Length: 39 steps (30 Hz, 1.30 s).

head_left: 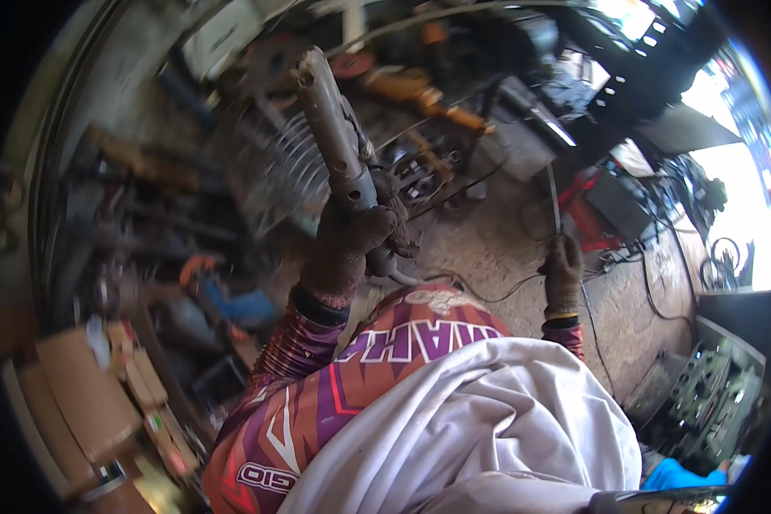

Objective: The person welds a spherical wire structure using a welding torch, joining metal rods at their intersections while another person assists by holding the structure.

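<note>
My left hand (pixel 344 248), in a dirty brown work glove, is closed around the lower end of a grey metal tube (pixel 330 128). The tube stands tilted up and away, with round holes near the grip and a rough far end. Beside the same hand hang a brown rag-like bundle and a dark ribbed piece (pixel 381 259); whether the hand holds them too, I cannot tell. Off to the right, my right hand (pixel 563 267), gloved alike, is closed on a thin metal rod (pixel 554 199) that points away from me.
A wire rack (pixel 295 154) and an orange tool (pixel 403 87) lie among cluttered metal parts ahead. Cardboard boxes (pixel 86 385) stand at lower left. A red and black machine (pixel 604 210) sits at right, with loose cables across the floor (pixel 480 244). A grey machine (pixel 707 394) is at lower right.
</note>
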Tool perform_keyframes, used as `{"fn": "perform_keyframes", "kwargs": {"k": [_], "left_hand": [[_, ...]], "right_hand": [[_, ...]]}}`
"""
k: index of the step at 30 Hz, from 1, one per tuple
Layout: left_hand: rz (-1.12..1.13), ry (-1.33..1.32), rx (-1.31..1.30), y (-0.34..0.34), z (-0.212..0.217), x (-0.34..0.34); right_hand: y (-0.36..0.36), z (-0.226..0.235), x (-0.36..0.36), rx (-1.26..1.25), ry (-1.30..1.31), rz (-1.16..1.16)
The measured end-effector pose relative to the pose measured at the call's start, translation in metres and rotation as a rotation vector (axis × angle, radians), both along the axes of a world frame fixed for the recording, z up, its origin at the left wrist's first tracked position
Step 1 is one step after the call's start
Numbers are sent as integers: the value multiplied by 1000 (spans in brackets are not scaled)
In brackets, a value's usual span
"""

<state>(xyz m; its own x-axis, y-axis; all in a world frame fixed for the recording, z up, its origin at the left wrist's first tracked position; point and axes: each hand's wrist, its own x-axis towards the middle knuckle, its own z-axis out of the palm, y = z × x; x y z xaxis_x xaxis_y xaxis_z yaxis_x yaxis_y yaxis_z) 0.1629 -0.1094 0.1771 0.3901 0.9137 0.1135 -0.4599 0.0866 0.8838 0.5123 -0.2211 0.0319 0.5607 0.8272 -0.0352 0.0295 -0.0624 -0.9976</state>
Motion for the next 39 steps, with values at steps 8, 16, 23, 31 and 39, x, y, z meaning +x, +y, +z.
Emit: {"fn": "perform_keyframes", "kwargs": {"k": [8, 16, 23, 31, 39], "left_hand": [[523, 152, -204, -107, -48, -176], [755, -116, -377, -104, -98, -191], [604, -230, -200, -39, -150, -157], [547, 61, -270, 14, -184, -135], [514, 190, -123, 38, -191, -144]], "right_hand": [[57, 86, -133, 91, -745, 429], [108, 108, -205, 210, -1165, 729], [136, 108, -213, 87, -1191, 807], [149, 111, -215, 75, -1203, 809], [151, 117, -239, 52, -1190, 718]]}}
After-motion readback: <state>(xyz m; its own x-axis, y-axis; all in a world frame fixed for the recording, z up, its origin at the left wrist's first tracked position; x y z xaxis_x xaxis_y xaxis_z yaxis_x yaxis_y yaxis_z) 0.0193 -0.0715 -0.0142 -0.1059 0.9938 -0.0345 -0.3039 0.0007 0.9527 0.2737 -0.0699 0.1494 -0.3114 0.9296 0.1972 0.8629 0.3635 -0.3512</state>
